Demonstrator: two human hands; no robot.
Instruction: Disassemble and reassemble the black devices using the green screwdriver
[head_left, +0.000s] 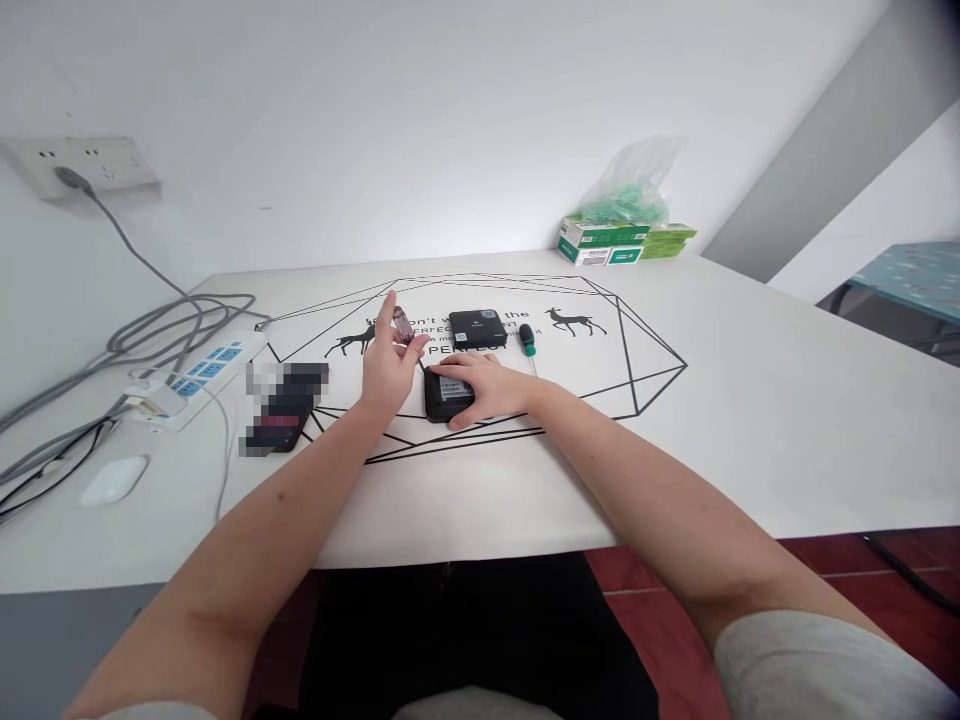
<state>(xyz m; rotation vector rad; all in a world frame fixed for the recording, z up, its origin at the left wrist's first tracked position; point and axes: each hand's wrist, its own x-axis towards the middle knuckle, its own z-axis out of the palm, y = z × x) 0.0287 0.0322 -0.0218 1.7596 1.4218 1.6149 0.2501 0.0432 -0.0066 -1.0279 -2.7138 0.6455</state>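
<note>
Left hand (386, 365) pinches a red-handled screwdriver (403, 325), raised upright, tip toward the black box (448, 396). Right hand (484, 387) lies flat, fingers spread, pinning that box to the bench (750, 420) so it cannot slide.

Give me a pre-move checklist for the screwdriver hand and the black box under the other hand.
1. Left hand grips the red-handled screwdriver: ok.
2. Right hand rests flat on the black box, steadying it: ok.
3. Box lies flat on the table: ok.
4. Screwdriver tip seated in a screw: cannot tell, tip too small to see.
5. Green-handled screwdriver lies beside the right hand: ok.
6. Second black box sits apart behind: ok.
</note>
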